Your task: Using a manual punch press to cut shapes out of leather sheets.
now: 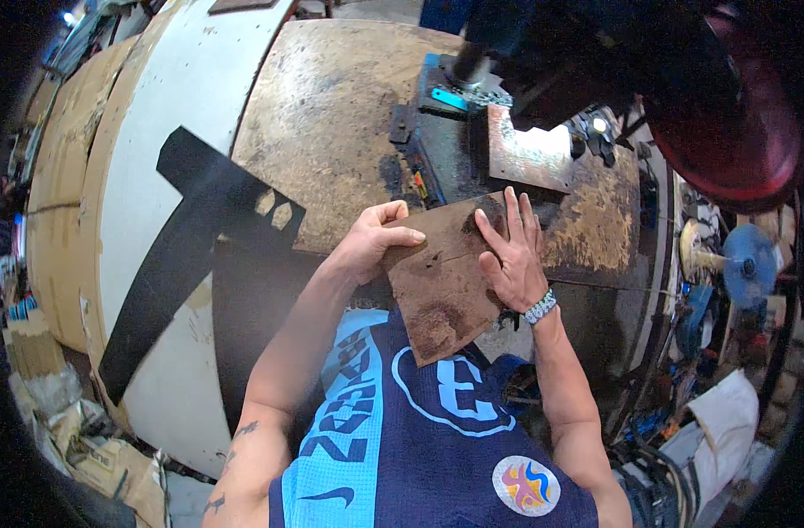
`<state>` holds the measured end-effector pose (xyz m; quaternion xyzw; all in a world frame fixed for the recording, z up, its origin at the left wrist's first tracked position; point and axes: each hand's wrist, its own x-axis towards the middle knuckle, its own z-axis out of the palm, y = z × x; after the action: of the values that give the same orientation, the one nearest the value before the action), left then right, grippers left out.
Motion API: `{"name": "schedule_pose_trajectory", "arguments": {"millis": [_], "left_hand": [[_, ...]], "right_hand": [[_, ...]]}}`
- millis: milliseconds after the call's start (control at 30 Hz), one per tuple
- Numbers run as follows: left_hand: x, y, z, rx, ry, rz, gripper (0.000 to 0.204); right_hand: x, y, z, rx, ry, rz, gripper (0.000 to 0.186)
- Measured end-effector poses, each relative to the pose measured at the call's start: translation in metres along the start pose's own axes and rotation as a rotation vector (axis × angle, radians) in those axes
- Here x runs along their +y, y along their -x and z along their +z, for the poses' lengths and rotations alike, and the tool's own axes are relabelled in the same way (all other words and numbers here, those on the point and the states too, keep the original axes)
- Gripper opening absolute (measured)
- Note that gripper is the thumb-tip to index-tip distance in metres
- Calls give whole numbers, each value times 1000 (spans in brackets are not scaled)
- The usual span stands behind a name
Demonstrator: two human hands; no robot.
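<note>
A worn brown sheet (443, 295), roughly rectangular and stained dark in places, is held in front of my chest at the near edge of the wooden table. My left hand (373, 239) is closed on its upper left edge, thumb on top and fingers curled beneath. On the upper right part of the sheet, my right hand (515, 255) lies flat with fingers stretched out and slightly apart. Beyond that hand, a shiny L-shaped metal plate (527, 158) sits on the dark machine base (446, 145). I cannot tell what the sheet is made of.
A dark machine head (587, 62) with a big red wheel (741, 123) overhangs the table (323, 114) at upper right. Left lies a black cut sheet (178, 229) with holes, across a white panel (182, 79). A teal strip (449, 99) rests by the machine post. A fan (747, 264) stands right.
</note>
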<state>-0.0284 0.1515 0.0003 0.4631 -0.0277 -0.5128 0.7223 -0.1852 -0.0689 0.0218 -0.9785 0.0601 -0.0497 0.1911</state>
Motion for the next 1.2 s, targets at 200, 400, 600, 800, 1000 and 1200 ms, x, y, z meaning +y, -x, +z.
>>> {"name": "schedule_pose_trajectory", "arguments": {"millis": [200, 400, 600, 800, 1000, 1200], "left_hand": [[3, 7, -18, 42, -14, 53, 33], [5, 29, -47, 288, -233, 178, 24], [5, 57, -86, 439, -154, 189, 29], [-9, 67, -111, 458, -54, 217, 23], [-12, 72, -104, 501, -4, 206, 19], [-5, 64, -95, 464, -8, 190, 20]], "right_hand": [[4, -22, -4, 111, -46, -86, 62], [31, -41, 7, 252, -126, 213, 52], [70, -87, 19, 111, 208, 399, 64], [67, -120, 20, 43, 239, 356, 78], [88, -111, 27, 111, 242, 464, 68], [56, -110, 32, 143, 126, 475, 87]]}}
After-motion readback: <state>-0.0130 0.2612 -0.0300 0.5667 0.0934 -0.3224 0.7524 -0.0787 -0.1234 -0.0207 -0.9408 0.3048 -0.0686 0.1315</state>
